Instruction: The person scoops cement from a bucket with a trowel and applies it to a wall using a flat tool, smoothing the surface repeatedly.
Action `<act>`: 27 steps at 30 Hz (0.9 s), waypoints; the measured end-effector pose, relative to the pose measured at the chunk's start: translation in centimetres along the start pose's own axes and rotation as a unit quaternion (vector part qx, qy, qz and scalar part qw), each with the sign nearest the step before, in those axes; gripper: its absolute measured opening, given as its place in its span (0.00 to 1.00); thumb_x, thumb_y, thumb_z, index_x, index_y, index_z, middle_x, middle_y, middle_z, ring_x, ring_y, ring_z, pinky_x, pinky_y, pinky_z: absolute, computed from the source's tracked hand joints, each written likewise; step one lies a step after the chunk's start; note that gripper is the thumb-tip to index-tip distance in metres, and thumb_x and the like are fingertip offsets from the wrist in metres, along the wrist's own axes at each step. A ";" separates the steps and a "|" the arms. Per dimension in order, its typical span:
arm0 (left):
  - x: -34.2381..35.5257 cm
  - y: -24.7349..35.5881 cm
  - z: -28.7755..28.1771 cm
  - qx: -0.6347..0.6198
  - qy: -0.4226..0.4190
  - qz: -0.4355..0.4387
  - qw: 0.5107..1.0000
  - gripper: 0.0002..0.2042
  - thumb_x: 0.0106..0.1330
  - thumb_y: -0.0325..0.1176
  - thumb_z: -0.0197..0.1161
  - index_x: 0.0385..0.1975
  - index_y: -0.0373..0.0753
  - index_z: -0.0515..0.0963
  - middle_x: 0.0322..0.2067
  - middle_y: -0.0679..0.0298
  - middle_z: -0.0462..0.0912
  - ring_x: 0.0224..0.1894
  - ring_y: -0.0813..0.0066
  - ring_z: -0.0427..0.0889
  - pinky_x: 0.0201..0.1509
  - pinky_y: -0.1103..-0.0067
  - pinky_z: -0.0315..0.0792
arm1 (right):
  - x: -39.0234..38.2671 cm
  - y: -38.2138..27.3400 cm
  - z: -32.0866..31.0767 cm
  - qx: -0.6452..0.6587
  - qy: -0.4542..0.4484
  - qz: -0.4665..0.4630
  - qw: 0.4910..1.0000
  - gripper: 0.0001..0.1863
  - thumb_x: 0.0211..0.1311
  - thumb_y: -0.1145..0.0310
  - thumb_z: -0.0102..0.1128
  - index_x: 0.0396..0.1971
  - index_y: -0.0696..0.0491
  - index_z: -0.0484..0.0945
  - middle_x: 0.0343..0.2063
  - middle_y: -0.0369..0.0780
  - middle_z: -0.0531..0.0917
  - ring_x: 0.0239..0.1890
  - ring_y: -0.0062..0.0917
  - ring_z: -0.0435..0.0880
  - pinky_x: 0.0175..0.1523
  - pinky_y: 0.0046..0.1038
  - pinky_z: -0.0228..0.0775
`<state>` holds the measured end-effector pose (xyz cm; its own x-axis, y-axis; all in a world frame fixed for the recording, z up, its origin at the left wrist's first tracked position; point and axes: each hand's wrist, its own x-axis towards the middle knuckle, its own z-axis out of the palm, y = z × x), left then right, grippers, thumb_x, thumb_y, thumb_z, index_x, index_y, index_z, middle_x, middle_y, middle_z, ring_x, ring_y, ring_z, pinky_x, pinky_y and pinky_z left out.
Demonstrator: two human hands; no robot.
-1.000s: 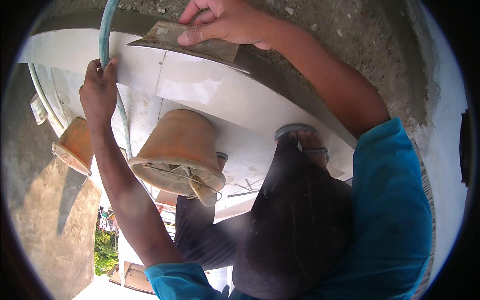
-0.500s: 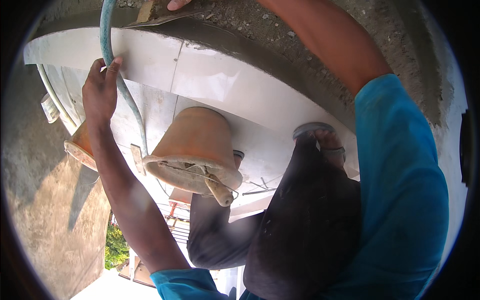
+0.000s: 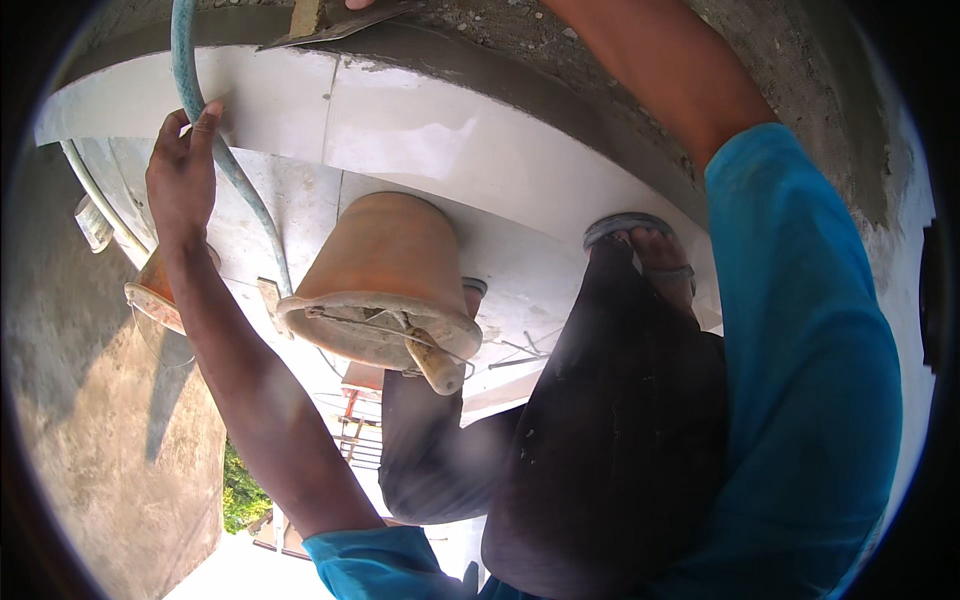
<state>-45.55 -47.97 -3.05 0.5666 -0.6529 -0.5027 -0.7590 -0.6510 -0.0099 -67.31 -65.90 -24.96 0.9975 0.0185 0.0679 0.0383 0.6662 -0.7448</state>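
My left hand (image 3: 185, 180) pinches a green hose (image 3: 183, 60) between thumb and fingers, in front of a curved band of white tile (image 3: 430, 120). From there the hose sags down behind my wrist. At the upper edge only a fingertip of my right hand (image 3: 358, 3) shows; the rest is cut off. It sits at a plastering trowel with a flat metal blade (image 3: 345, 28) and a wooden block handle (image 3: 306, 17). The blade lies over grey mortar (image 3: 450, 58) along the tile's top, and fingertip and trowel travel together.
An orange bucket (image 3: 385, 240) stands below the tiles, a wooden-handled tool (image 3: 432, 362) across its mouth. A second bucket (image 3: 160, 290), a white can (image 3: 94, 223) and a pale pipe (image 3: 100, 200) are at left. My sandalled foot (image 3: 655, 250) stands near the tile band.
The whole view has shifted, so most things sit higher and further left. Against the tile joint, trowel and right fingertip have slid right. My left hand keeps its grip on the hose.
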 end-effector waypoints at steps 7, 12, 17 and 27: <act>0.3 -0.6 0.3 -0.020 -0.011 0.014 1.000 0.30 0.68 0.62 0.59 0.48 0.36 0.81 0.25 0.62 0.79 0.30 0.72 0.77 0.42 0.75 0.72 | -3.7 0.7 1.3 0.020 0.009 0.007 1.000 0.27 0.64 0.75 0.68 0.62 0.58 0.71 0.60 0.41 0.77 0.63 0.27 0.73 0.69 0.29 0.63; 0.3 -0.4 0.2 -0.013 -0.024 -0.004 1.000 0.30 0.70 0.60 0.58 0.51 0.35 0.80 0.35 0.59 0.84 0.39 0.70 0.82 0.50 0.74 0.74 | -7.0 0.5 2.2 0.043 -0.005 0.035 0.998 0.28 0.63 0.73 0.71 0.61 0.58 0.72 0.58 0.41 0.78 0.62 0.27 0.73 0.69 0.29 0.63; 0.3 -0.1 0.1 -0.003 -0.035 -0.004 0.999 0.31 0.70 0.61 0.58 0.52 0.33 0.79 0.39 0.57 0.85 0.42 0.68 0.83 0.54 0.74 0.74 | -11.3 0.5 3.6 0.049 0.028 0.066 0.996 0.29 0.62 0.71 0.72 0.62 0.58 0.72 0.58 0.41 0.78 0.62 0.28 0.73 0.68 0.31 0.63; 0.9 -1.6 1.3 -0.046 0.012 0.029 0.998 0.32 0.68 0.63 0.58 0.52 0.34 0.79 0.37 0.57 0.86 0.42 0.67 0.82 0.54 0.73 0.71 | -19.1 2.1 5.9 0.084 0.027 0.081 0.993 0.26 0.62 0.73 0.72 0.59 0.58 0.74 0.57 0.39 0.78 0.62 0.25 0.73 0.67 0.30 0.64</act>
<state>-44.22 -47.00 -4.61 0.5308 -0.6987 -0.4797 -0.7583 -0.6443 0.0993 -86.59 -60.41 -23.88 0.9916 0.0994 -0.0829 -0.1294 0.7730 -0.6210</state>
